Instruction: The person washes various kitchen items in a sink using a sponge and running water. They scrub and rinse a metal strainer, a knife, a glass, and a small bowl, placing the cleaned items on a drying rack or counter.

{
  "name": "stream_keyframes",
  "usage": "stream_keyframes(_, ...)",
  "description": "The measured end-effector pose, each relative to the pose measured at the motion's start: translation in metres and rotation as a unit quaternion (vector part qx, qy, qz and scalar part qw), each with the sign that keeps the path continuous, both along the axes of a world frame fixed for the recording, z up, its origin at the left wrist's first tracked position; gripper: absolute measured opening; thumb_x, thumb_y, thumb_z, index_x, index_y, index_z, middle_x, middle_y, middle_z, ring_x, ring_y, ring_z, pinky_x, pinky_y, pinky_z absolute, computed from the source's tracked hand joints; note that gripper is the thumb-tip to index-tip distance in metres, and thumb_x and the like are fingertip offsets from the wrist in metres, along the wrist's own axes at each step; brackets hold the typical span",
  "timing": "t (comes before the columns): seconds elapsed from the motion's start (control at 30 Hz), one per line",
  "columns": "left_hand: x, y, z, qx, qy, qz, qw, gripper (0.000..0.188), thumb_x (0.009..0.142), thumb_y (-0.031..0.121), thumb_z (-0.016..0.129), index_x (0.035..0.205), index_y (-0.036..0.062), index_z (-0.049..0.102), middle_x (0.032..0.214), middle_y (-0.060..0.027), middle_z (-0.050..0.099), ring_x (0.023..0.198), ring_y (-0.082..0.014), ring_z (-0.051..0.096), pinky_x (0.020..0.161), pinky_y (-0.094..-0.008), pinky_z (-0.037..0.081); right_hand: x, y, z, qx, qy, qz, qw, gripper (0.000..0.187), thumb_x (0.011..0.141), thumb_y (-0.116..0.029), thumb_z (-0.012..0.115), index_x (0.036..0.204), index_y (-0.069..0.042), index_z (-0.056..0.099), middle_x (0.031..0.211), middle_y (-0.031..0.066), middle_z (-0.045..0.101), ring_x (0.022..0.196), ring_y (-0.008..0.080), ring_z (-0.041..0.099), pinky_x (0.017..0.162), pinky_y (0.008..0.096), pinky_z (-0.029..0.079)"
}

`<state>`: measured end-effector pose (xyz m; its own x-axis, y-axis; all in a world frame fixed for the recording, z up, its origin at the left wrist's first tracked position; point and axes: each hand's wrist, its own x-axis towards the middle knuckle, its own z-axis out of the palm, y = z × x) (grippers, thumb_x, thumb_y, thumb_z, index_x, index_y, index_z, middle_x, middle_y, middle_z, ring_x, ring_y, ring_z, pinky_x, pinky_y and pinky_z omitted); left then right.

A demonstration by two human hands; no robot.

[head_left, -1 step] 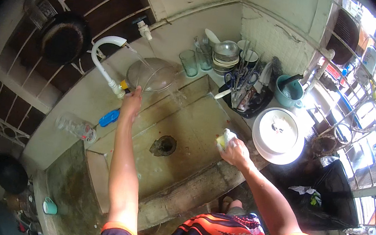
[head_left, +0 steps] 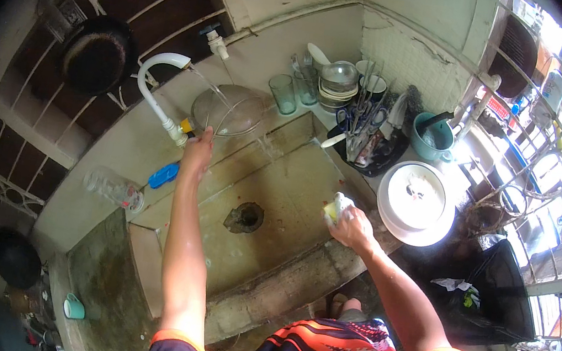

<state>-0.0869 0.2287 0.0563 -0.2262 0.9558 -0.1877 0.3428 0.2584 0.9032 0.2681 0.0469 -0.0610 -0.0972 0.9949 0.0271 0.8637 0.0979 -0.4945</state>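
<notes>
My left hand [head_left: 197, 153] reaches across the sink to its far left side, fingers closed round the handle of a round mesh strainer [head_left: 229, 107]. The strainer is tilted below the white curved faucet [head_left: 157, 83], and a stream of water runs onto it and spills into the basin. A yellow and black piece [head_left: 187, 126] shows beside the fingers at the faucet's base; whether it belongs to the tap I cannot tell. Over the sink's right edge, my right hand [head_left: 354, 227] grips a yellow sponge [head_left: 330, 211] with white suds on it.
The shallow sink [head_left: 279, 189] has a dark drain hole [head_left: 244, 218]. Glasses [head_left: 282, 94], stacked bowls [head_left: 337, 90] and a black tray of cutlery [head_left: 370, 152] stand behind. White plates [head_left: 416, 202] are stacked right. A blue brush [head_left: 164, 175] and a clear jar [head_left: 113, 191] lie left.
</notes>
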Motion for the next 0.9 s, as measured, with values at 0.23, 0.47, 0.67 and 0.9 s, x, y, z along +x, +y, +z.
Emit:
stream_keyframes(0.23,0.002,0.025,0.028,-0.004,0.05,-0.037,0.998,0.049,0.09,0.056,0.059,0.065,0.0143,0.051,0.053,0.003,0.044,0.042,-0.0079,0.037,0.04,-0.026,0.025,0.002,0.004,0.001,0.032,-0.001,-0.003,0.999,0.065,0.092,-0.045,0.053,0.131,0.006,0.045,0.091,0.0268,0.066,0.087,0.0402,0.066,0.079,0.0457,0.053)
stream_keyframes(0.47,-0.019,0.051,0.041,-0.001,-0.011,-0.092,0.996,0.05,0.088,0.056,0.063,0.067,0.0133,0.05,0.052,0.0043,0.044,0.037,-0.0069,0.033,0.036,-0.024,0.021,0.003,0.003,0.005,-0.022,-0.013,-0.002,1.0,0.063,0.092,-0.047,0.051,0.126,0.007,0.047,0.089,0.0259,0.066,0.084,0.039,0.066,0.077,0.0449,0.054)
stream_keyframes(0.67,-0.04,0.047,0.028,-0.02,-0.088,-0.039,0.995,0.047,0.091,0.052,0.062,0.067,0.0149,0.047,0.053,0.0046,0.041,0.038,-0.0065,0.032,0.035,-0.0239,0.021,0.002,0.004,0.003,-0.006,0.01,-0.012,1.0,0.061,0.093,-0.045,0.051,0.127,0.004,0.048,0.087,0.0262,0.066,0.084,0.0399,0.066,0.076,0.0469,0.053)
stream_keyframes(0.9,-0.05,0.036,-0.013,-0.072,-0.167,-0.043,0.982,0.044,0.093,0.051,0.057,0.069,0.0154,0.048,0.052,0.0056,0.039,0.038,-0.006,0.03,0.034,-0.0229,0.019,0.001,0.004,0.002,-0.008,0.008,-0.018,1.0,0.064,0.094,-0.047,0.049,0.131,0.006,0.045,0.094,0.0273,0.066,0.09,0.0405,0.066,0.08,0.0464,0.053)
